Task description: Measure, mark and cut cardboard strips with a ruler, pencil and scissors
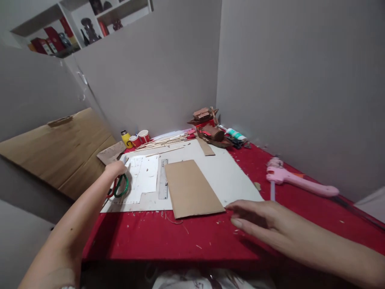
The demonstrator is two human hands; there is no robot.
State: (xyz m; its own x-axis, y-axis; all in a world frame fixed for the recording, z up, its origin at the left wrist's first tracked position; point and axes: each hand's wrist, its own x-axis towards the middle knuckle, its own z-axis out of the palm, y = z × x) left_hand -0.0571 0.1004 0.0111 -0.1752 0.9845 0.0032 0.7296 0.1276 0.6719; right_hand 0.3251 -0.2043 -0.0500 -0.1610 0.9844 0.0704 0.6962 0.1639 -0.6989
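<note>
A rectangular piece of cardboard [194,188] lies flat near the table's front edge. My right hand [261,218] hovers by its lower right corner, fingers and thumb apart, holding nothing. On the left, my left hand [116,168] is closed at the edge of the white paper pattern [147,174]. A small pale tip shows above its fingers, but I cannot make out what it belongs to. Scissors [122,186] with green and red handles are right beside this hand. A clear ruler [163,180] lies between the paper and the cardboard.
A pink glue gun [303,182] lies on the red tablecloth [144,237] at right. Thin wooden sticks [165,141], red cups [143,137] and a yellow bottle [125,138] stand or lie behind. Brown craft pieces [207,128] fill the back corner. A large cardboard sheet [66,148] leans left.
</note>
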